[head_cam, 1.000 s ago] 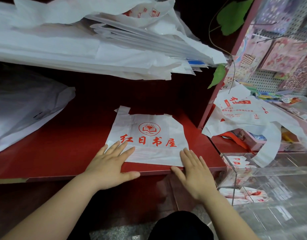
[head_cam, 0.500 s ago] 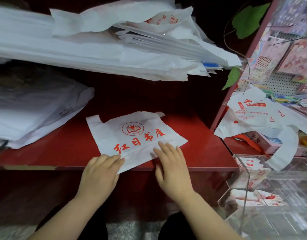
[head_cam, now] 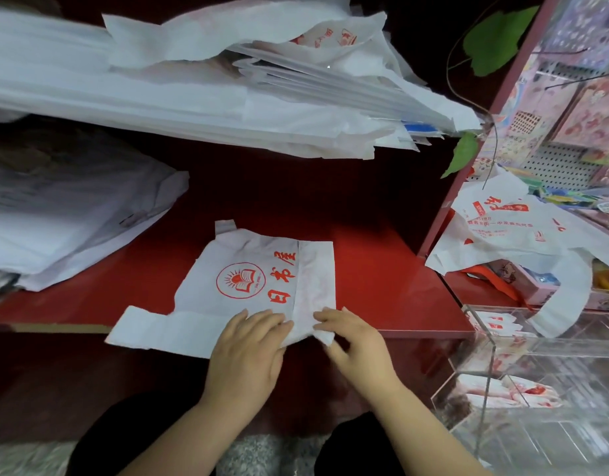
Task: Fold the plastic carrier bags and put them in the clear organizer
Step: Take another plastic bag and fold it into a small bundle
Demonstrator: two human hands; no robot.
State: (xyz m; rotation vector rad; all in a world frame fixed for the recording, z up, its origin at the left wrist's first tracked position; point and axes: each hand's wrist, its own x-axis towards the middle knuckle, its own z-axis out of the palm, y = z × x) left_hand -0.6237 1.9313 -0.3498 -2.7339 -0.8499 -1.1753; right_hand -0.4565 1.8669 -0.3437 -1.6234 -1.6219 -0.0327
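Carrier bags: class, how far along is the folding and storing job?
Done: a few folded bags lie in the clear organizer. In hand: one printed bag on the red shelf has its right side folded over; the left hand presses it flat, the right hand pinches its near corner. Left: finish this fold, store it, then tackle the loose bag at right and the stack above.

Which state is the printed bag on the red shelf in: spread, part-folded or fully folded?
Part-folded: one strip of the bag lies turned over its red print.
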